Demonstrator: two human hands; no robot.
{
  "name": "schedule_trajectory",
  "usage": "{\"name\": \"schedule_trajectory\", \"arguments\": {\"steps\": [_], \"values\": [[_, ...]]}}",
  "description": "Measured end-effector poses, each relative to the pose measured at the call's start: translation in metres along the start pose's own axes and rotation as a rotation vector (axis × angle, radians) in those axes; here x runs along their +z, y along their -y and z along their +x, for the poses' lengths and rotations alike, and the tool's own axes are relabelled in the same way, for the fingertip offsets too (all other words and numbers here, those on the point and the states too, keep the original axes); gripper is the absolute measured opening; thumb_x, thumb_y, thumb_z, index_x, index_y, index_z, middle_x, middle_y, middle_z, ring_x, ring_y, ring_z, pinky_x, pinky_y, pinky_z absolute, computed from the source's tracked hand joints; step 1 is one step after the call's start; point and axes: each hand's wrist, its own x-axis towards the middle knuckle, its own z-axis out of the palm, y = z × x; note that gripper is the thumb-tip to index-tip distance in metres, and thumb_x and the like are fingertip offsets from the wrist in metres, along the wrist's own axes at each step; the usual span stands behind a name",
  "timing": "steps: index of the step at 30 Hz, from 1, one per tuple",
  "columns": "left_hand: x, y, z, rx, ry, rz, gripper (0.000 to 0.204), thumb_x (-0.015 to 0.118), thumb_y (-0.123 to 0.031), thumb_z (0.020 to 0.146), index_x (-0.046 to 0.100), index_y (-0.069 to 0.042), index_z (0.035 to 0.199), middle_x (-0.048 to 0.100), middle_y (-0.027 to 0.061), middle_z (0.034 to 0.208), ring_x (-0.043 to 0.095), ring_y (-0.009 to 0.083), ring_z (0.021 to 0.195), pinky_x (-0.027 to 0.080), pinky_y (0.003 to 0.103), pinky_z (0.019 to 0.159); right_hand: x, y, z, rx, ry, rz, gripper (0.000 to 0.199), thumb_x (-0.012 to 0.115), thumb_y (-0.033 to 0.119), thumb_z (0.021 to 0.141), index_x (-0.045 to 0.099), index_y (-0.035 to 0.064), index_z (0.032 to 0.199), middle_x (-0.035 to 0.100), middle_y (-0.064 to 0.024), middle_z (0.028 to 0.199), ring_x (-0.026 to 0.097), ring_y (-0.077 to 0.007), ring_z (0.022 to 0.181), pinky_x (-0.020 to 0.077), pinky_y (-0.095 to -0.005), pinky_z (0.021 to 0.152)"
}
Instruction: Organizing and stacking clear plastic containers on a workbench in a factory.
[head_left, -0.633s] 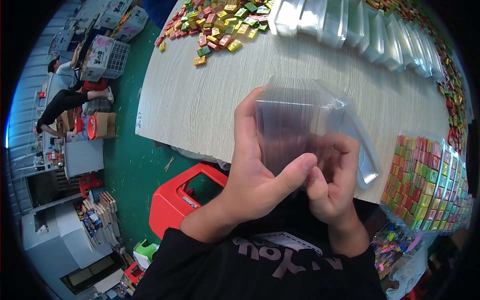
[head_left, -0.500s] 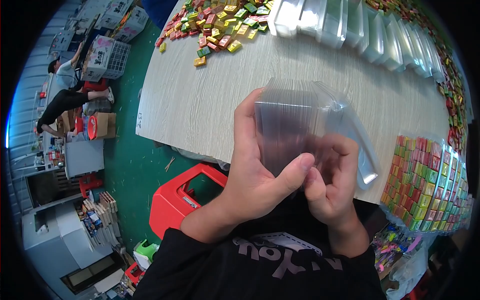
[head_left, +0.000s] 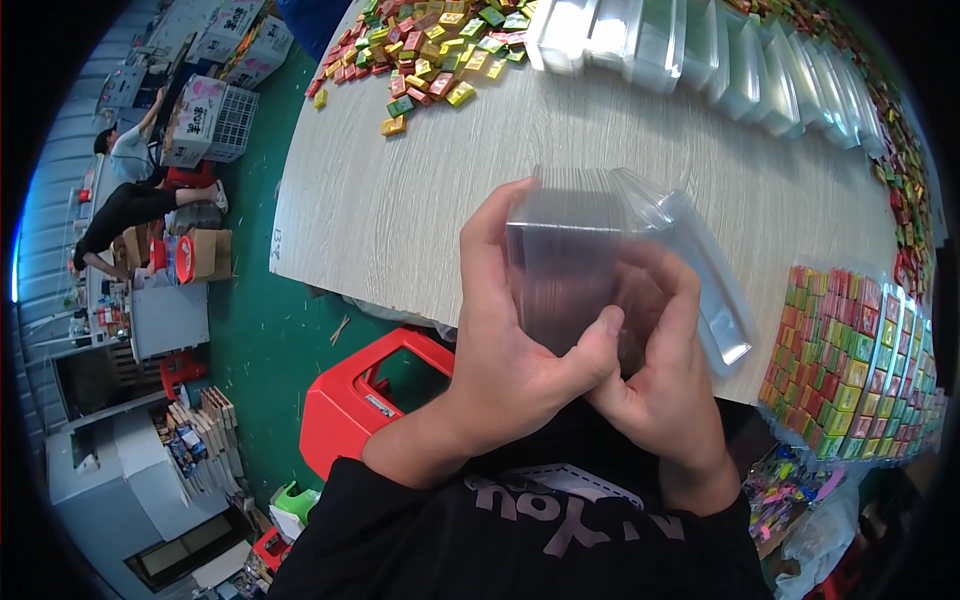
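A thick stack of nested clear plastic boxes (head_left: 570, 225) is held up in front of me, over the near edge of the table. My left hand (head_left: 510, 310) is wrapped round its left side, thumb across the near face. Against the stack's right side presses my right hand (head_left: 660, 350), its fingers curled on the plastic and partly seen through it. Just beyond my right hand, a single clear plastic tray (head_left: 715, 300) lies tilted on the pale wood-grain table (head_left: 400, 210).
Loose red, yellow and green small packets (head_left: 430, 50) are heaped at the far left of the table. A row of clear containers (head_left: 700, 60) stands at the back. Filled clear boxes (head_left: 850, 370) sit at right. Beside me is a red stool (head_left: 350, 400); a person (head_left: 135, 160) works far left.
My right hand has shifted slightly left and its fingers have moved along the stack. The stack has turned a little; my left hand keeps its hold.
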Motion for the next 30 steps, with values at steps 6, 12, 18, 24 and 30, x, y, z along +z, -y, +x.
{"name": "schedule_trajectory", "arguments": {"steps": [6,12,18,24,30], "values": [[0.001,-0.001,-0.001,-0.098,0.027,-0.221,0.080,0.063,-0.001,0.077,0.012,-0.001,0.138,0.046,0.0147,0.118,0.054,0.0197,0.105,0.044,0.033,0.091,-0.005,0.007,-0.002,0.077,-0.073,0.182,0.063,0.051,0.000,0.083,0.019,-0.0011,0.136,0.052,-0.0193,0.117,0.056,-0.0256,0.106,0.0440,-0.0349,0.092],[0.002,0.000,0.001,-0.026,0.068,-0.082,0.078,0.060,0.000,0.080,0.008,-0.001,0.138,0.044,0.0152,0.121,0.053,0.0192,0.107,0.045,0.034,0.091,-0.001,-0.002,-0.001,-0.038,-0.051,0.099,0.060,0.052,0.001,0.081,0.023,-0.0032,0.135,0.056,-0.0224,0.111,0.060,-0.0307,0.103,0.0462,-0.0362,0.089],[0.000,-0.001,0.000,-0.028,0.076,-0.127,0.078,0.060,-0.001,0.083,0.006,-0.001,0.139,0.042,0.0156,0.124,0.053,0.0203,0.108,0.044,0.036,0.093,-0.001,-0.003,0.003,-0.077,-0.049,0.057,0.062,0.055,0.003,0.082,0.026,-0.0026,0.137,0.055,-0.0213,0.117,0.060,-0.0295,0.104,0.0465,-0.0357,0.089],[-0.003,-0.004,0.001,-0.054,0.113,-0.241,0.078,0.061,-0.005,0.086,0.005,-0.001,0.140,0.040,0.0156,0.126,0.051,0.0209,0.112,0.043,0.037,0.095,-0.002,-0.006,0.002,-0.097,-0.014,0.148,0.063,0.056,0.005,0.083,0.025,-0.0021,0.138,0.053,-0.0199,0.121,0.059,-0.0280,0.107,0.0452,-0.0357,0.091],[-0.003,-0.005,-0.001,-0.121,0.094,-0.319,0.080,0.063,-0.007,0.086,0.004,-0.001,0.140,0.039,0.0152,0.128,0.048,0.0207,0.115,0.041,0.037,0.097,-0.002,-0.008,0.001,-0.091,0.002,0.184,0.062,0.055,0.005,0.084,0.025,-0.0022,0.138,0.052,-0.0195,0.122,0.057,-0.0269,0.110,0.0430,-0.0347,0.094]]}}
